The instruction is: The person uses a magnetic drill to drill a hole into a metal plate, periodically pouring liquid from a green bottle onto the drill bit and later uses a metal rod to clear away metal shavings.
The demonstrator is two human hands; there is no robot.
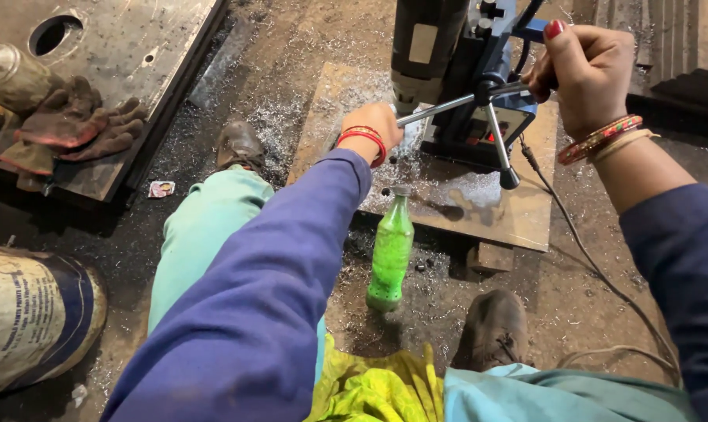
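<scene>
Gritty workshop floor, steel plate at centre. Right hand, fingers closed round drill feed handle, upper right; left hand rests on plate by the bit, grip unclear. Drilling underway; green bottle just below.

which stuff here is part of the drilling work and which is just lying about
In use: blue magnetic drill press; its metal feed handle, gripped by right hand; flat steel plate under it; left hand by the bit.

Lying about: green plastic bottle; worn brown work gloves; paint drum.
</scene>
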